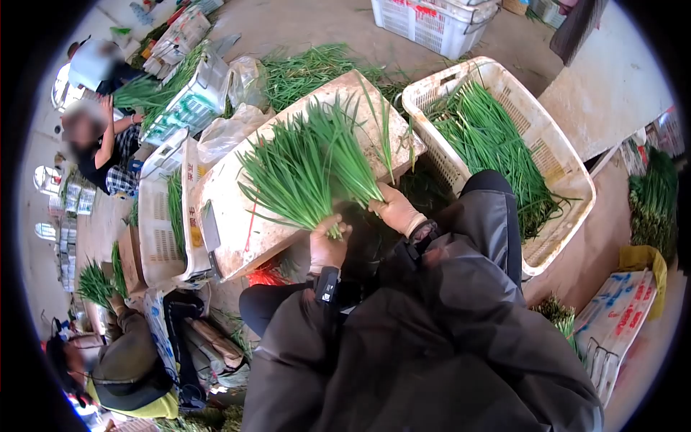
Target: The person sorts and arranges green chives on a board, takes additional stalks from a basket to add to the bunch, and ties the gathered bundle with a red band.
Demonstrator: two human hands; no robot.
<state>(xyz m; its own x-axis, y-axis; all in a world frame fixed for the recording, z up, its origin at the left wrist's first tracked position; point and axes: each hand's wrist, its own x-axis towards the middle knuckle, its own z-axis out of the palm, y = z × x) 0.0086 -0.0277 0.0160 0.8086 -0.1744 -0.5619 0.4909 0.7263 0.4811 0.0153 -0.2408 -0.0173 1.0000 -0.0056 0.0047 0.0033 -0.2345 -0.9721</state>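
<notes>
My left hand [329,246] is closed round the stem ends of a bunch of garlic chives [284,176], whose green leaves fan out over a worn, pale board [230,183]. My right hand [396,210] grips a second, narrower bunch of chives [351,158] by its stems. The leaves of the two bunches touch and overlap toward the tips. A few loose leaves [384,137] lie on the board's right side. At its left edge rests a knife with a wide blade [210,229]. A red strand [251,227] hangs over the near-left part of the board.
Right of my knee stands a white basket [579,173] holding chives. More chives [309,68] are heaped behind the board. Red ties [266,275] hang below it. White crates [162,209] stand to the left, where several other people sit, one with chives in a hand [117,302].
</notes>
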